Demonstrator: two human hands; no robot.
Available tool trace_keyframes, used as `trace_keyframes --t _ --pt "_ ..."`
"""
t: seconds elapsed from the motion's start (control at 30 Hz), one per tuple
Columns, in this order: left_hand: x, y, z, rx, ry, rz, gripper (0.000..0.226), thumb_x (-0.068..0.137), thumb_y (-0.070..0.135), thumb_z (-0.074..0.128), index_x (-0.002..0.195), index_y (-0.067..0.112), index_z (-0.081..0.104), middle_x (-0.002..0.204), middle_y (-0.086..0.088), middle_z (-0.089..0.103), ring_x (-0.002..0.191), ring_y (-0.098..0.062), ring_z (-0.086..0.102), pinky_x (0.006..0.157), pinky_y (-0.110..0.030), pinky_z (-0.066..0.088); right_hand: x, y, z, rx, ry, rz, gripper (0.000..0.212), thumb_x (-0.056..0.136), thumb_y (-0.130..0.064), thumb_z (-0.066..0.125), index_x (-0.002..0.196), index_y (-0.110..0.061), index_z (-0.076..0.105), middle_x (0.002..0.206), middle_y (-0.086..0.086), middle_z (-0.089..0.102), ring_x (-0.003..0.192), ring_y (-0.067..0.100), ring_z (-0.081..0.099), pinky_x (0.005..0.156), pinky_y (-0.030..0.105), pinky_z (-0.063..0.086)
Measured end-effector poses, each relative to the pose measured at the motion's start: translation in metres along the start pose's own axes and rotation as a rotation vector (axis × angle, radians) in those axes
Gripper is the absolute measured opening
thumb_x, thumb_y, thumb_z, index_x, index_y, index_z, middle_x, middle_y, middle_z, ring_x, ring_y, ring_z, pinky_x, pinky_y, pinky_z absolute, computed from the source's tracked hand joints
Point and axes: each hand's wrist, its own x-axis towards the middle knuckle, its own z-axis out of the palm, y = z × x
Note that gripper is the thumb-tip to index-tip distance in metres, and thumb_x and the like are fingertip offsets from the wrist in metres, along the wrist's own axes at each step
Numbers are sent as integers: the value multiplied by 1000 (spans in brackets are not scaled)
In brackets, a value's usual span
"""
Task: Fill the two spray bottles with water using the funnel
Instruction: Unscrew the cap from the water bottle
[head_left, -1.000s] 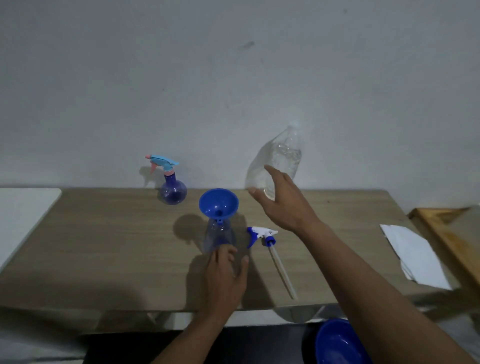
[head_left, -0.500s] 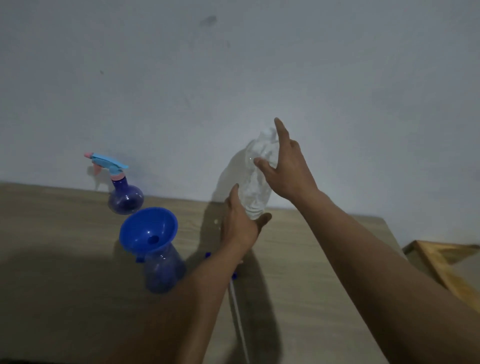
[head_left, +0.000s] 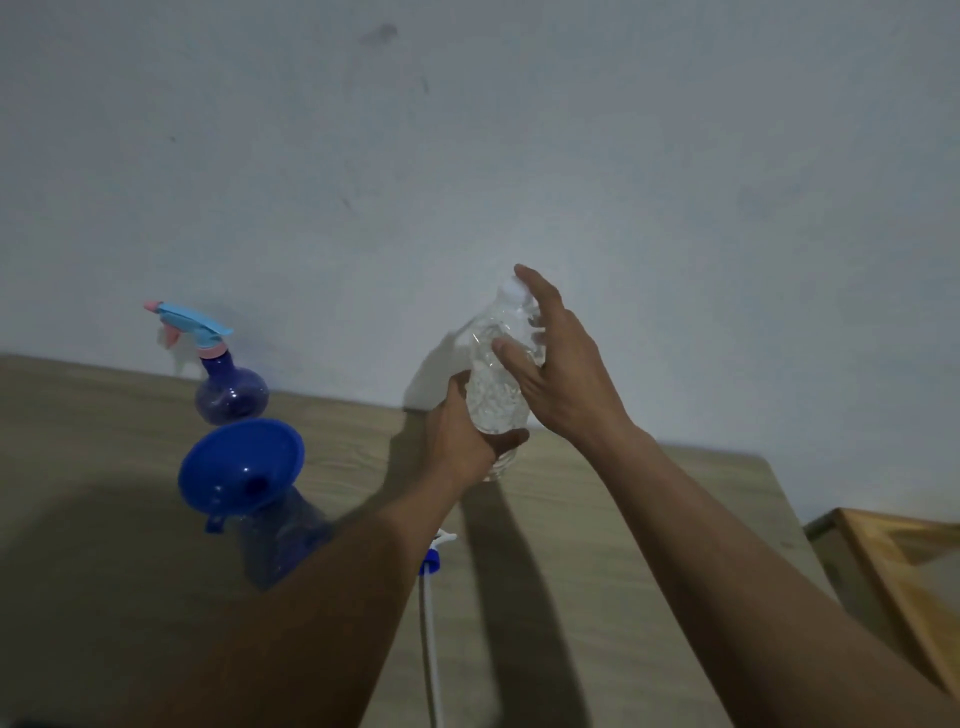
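Wooden desk (head_left: 649, 519) under a pale wall: left hand (head_left: 465, 441) now clamps the water bottle (head_left: 498, 384) low, lifted off the desk; right hand (head_left: 558, 374) fingers spread loosely by its cap. Funnel (head_left: 241, 467) sits in the open spray bottle (head_left: 280, 540).

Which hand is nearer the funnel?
Left. The left hand grips the water bottle's lower part, on the side facing the funnel. The right hand is at the bottle's upper part, farther away.

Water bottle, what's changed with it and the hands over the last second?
The left hand left the bottle with the funnel and took the water bottle low in its grip. The right hand shifted up toward the cap. The funnel, far spray bottle and loose sprayer head stayed put.
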Motion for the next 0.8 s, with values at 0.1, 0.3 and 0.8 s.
trace_keyframes --t 0.1,0.3,0.8 --pt "-26 1 3 -32 -18 7 95 56 46 95 133 32 41 122 8 66 110 -17 64 87 -32 52 -20 -4 -11 -16 -13 11 64 97 -36 62 149 -48 26 122 5 54 105 19 57 88 31 47" --pt "-77 1 9 -13 -27 4 93 50 56 91 128 38 43 118 14 66 108 -14 65 90 -40 57 -70 -16 -32 25 -21 46 64 97 -36 64 149 -47 28 120 -3 51 108 15 56 91 29 45" --pt "-126 15 -4 -80 -81 71 104 51 83 78 138 42 40 127 14 62 117 -10 62 96 -41 57 -116 -62 -33 73 97 167 45 88 -64 57 122 -34 51 116 -11 61 105 9 59 88 35 53"
